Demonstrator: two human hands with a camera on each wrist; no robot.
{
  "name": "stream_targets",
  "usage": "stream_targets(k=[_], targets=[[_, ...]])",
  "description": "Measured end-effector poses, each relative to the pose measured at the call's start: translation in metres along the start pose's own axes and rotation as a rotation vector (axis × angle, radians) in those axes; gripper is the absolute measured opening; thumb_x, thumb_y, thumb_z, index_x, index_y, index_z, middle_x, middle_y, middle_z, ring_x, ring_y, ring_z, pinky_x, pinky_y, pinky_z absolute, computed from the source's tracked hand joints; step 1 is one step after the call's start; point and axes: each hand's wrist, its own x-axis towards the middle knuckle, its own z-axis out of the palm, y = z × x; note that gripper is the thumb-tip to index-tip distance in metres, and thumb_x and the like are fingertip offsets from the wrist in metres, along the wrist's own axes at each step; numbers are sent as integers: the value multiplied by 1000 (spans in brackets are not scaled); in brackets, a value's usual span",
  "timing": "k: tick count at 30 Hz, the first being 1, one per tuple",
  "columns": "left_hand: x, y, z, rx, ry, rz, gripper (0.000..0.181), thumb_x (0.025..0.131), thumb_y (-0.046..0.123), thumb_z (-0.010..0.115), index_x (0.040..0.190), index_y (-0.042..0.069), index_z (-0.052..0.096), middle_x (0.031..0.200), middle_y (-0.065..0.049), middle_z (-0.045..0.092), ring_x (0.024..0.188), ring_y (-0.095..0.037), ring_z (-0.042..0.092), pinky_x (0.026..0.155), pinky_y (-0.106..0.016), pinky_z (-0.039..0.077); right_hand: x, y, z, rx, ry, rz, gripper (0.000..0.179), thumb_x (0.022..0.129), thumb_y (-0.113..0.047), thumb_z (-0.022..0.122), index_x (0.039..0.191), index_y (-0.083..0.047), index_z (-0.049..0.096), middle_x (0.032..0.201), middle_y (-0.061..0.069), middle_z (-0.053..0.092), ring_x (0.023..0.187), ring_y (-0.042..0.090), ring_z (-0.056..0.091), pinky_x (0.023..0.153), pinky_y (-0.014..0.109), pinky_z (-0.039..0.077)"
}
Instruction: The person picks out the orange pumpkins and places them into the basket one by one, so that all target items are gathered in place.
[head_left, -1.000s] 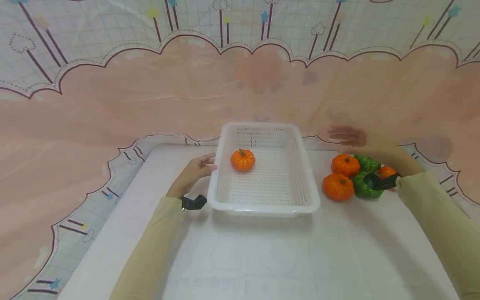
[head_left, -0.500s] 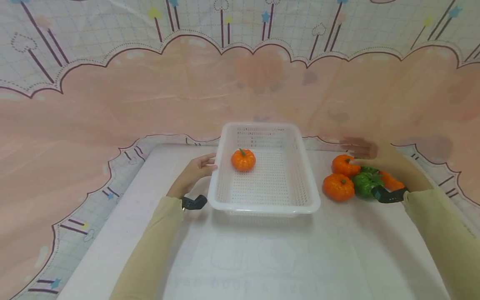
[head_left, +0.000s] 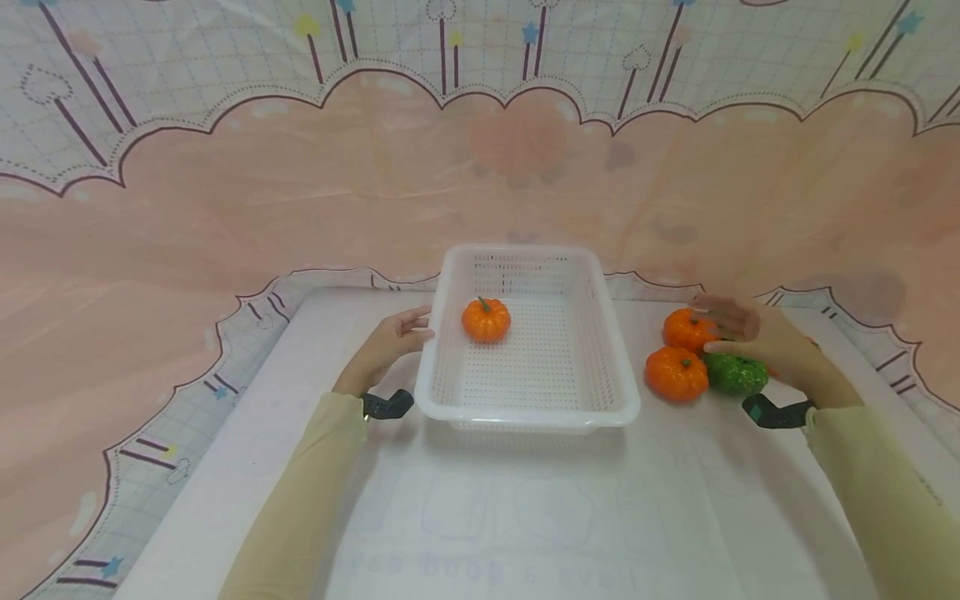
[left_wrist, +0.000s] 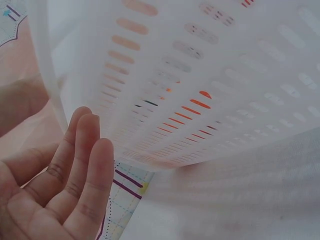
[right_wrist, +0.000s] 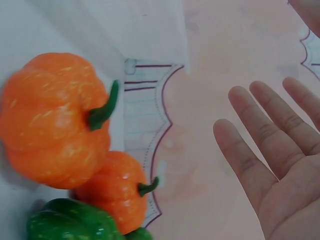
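White basket (head_left: 525,418) on the counter (head_left: 480,517), one orange pumpkin (head_left: 486,321) inside; more pumpkins in a cluster to its right.
Near to far: pale yellow-green sleeves (head_left: 296,500) enter from the lower left and lower right, a black wrist device (head_left: 777,414) at each cuff. Front orange pumpkin (head_left: 677,374) and green pumpkin (head_left: 735,377) sit side by side, near the basket. Left hand (head_left: 390,342): fingers extended, close together, fingertips at the basket's left wall; contact pressure cannot be told. Right hand (head_left: 757,337): fingers extended, spread, over the cluster, partly covering the rear orange pumpkin (head_left: 682,331). Pumpkin in basket is upright, left of centre, stem up. Farthest: peach cloth (head_left: 480,179) with scalloped print.
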Motion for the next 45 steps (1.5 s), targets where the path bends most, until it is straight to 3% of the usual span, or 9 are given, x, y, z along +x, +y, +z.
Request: stream_targets(k=[6,13,22,30,32,35,39,45], targets=[[0,0,-1,8,-3,8,61,92,18,58,146,6,31,139,-23,46,121,-38,51,110,-52,33,-6,15,4,19,9,13,66,85,-7,66,143,-7,34,136,-13,49,110,-17,48,85,7,47],[1,-1,-1,0,1,10,62,92,17,59,146,6,31,139,-23,45,122,-38,50,110,-51,34,-15,30,7,163,-27,-44,62,88,-1,60,143,-5,32,130,-21,48,111,-15,51,83,11,51],[0,-1,-1,2,0,10,62,92,18,59,146,6,31,140,-23,45,123,-39,49,111,-53,32,-22,42,17,148,50,24,62,87,-4,64,141,-1,33,122,-28,48,107,-18,49,82,7,49],[-2,0,0,27,6,0,63,92,20,60,146,8,32,141,-22,45,125,-38,48,111,-55,31,-28,51,23,295,54,58,62,89,-4,61,143,-3,31,118,-26,53,105,-15,53,80,10,51],[-2,1,0,24,6,0,63,92,20,59,146,8,31,140,-22,45,124,-39,49,111,-54,32,-29,53,24,269,67,78,64,89,-7,62,144,-3,29,120,-25,52,104,-17,52,80,9,51],[-1,1,0,18,6,0,62,92,18,59,146,7,31,140,-23,45,123,-39,49,110,-53,33,-29,54,27,170,92,128,70,88,-15,65,146,-4,27,134,-7,52,103,-20,48,82,7,49],[-1,0,0,13,6,-3,62,92,17,59,146,6,31,140,-23,45,123,-39,50,110,-52,33,-29,56,30,62,100,172,76,87,-24,67,147,-4,24,148,23,34,105,-21,43,85,4,45],[0,0,0,4,1,-2,62,92,16,58,146,6,31,140,-22,45,123,-38,50,110,-51,34,-29,58,34,50,116,159,75,86,-23,67,145,-1,26,147,27,31,106,-22,41,87,2,43]])
